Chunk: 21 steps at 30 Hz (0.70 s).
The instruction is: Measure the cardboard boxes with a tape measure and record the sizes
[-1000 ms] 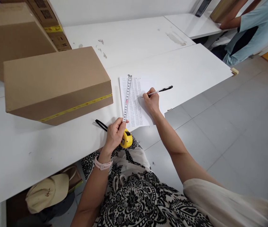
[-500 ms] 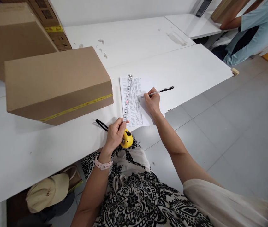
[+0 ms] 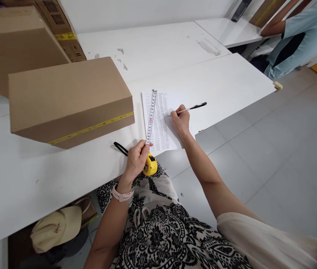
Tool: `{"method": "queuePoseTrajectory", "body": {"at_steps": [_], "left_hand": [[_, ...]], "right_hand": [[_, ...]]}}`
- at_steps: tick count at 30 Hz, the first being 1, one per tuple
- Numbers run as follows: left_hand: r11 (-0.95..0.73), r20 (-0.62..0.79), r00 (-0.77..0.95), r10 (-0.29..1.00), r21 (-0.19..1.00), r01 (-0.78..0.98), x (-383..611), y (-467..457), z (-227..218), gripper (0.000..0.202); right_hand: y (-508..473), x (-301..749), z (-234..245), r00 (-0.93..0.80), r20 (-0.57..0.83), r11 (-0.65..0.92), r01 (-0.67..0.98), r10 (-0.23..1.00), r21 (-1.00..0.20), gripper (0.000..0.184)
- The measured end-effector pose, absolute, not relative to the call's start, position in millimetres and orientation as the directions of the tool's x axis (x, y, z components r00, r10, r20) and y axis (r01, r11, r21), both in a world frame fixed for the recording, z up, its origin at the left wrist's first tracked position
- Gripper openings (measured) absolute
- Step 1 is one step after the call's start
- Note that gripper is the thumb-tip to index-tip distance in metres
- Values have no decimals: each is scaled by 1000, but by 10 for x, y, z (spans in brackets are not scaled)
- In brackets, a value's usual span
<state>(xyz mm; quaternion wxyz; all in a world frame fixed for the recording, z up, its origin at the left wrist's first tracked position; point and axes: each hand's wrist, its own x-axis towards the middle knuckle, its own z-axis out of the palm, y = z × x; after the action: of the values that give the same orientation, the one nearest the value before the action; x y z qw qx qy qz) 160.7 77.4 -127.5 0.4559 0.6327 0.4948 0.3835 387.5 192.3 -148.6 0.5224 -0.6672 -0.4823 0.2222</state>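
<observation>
The left hand (image 3: 137,158) has its fingers closed around the yellow tape measure (image 3: 151,167), which is at the front edge of the white table (image 3: 217,82). Its pulled-out strip (image 3: 150,120) extends over the printed paper (image 3: 164,129). The fingers of the right hand (image 3: 182,121) are narrow, pinching a pen (image 3: 194,107) above this paper, which lies to the right of a cardboard box (image 3: 71,99).

Our pale pink wristband (image 3: 122,195) with punched slots at seven o'clock, our loose plain beige sleeve (image 3: 256,237) at four, our off-white garment (image 3: 161,235) with black floral print at six, drawstring loops (image 3: 140,214)
</observation>
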Motion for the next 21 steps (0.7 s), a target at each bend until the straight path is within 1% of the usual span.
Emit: {"method": "queuePoseTrajectory", "body": {"at_steps": [21], "left_hand": [[-101,41,214,976,956,276,1617,779,-1240,23]], "right_hand": [[1931,3896,-1501,435,198,-9,431,878,-903,24]]}}
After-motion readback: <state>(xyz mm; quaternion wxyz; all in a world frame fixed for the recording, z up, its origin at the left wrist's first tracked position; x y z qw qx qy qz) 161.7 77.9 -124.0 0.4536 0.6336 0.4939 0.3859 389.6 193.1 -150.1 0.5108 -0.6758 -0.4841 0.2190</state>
